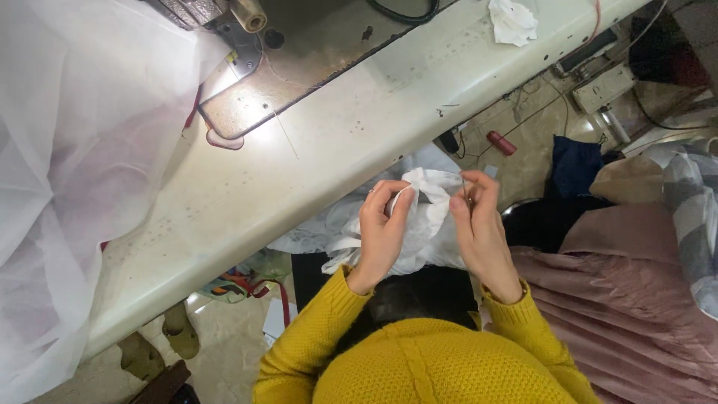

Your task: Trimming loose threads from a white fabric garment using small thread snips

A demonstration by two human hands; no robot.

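Left hand (381,236) and right hand (479,224) side by side on bunched cloth (426,217), just off sewing table (336,150) near edge. Sheer fabric (67,187) drapes over table's left end. Crumpled rag (513,21) at far right corner.

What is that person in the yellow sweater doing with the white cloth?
The person holds a bunched white cloth in front of them, just off the edge of a long sewing table. The left hand grips the cloth. The right hand pinches something thin like a needle beside it; it is too small to be sure. A sewing machine stands on the table, with sheer white fabric draped over the left end.
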